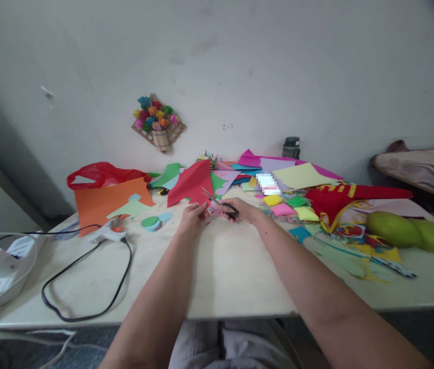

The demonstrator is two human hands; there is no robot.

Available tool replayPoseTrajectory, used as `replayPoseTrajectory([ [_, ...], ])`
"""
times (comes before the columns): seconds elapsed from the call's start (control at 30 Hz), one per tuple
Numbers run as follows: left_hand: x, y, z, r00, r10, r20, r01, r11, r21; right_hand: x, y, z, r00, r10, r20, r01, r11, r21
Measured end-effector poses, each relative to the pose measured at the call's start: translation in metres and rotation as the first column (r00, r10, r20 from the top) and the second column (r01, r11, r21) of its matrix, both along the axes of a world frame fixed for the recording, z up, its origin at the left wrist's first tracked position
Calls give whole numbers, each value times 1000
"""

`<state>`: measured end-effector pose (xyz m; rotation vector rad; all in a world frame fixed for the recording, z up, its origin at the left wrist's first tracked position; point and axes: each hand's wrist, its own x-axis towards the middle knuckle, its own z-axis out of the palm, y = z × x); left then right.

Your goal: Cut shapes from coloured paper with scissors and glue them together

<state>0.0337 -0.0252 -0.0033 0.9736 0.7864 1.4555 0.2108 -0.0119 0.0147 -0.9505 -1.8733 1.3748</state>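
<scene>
A sheet of red paper (190,184) with a notched lower edge stands up from the table, pinched at its bottom by the fingers of my left hand (193,215). My right hand (240,209) grips black-handled scissors (229,208). Their blades point up and left, apart at the tips, close to the paper's right edge; whether they touch it I cannot tell. Small paper scraps lie beneath and between my hands. Left of my left hand is a little stack of green and blue paper circles (150,223).
Orange paper (112,202), a red plastic bag (105,173) and a gluegun-like white tool (107,233) with a black cord lie left. A power strip (5,266) sits at the left edge. Colourful packets (283,209), a phone (268,183) and green fruits (393,229) are right. A bottle (291,147) stands behind.
</scene>
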Motion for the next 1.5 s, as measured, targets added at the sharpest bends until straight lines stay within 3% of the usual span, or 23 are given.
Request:
replayPoseTrajectory([
  [0.47, -2, 3, -2, 1000, 0, 9, 0, 1000, -1, -2, 10, -8, 998, -42, 50, 40, 998, 47],
  [0.83, -1, 2, -1, 1000, 9, 15, -9, 1000, -14, -3, 4, -3, 996, -70, 57, 67, 997, 39],
  [1.07, 0, 3, -1, 993, 11, 119, -4, 998, -60, -7, 8, -8, 998, -58, 29, 58, 998, 4],
  [1.5, 4, 4, 0, 980, 15, 198, 6, 994, -109, -17, -3, -1, 991, -128, 28, 128, 992, -19],
])
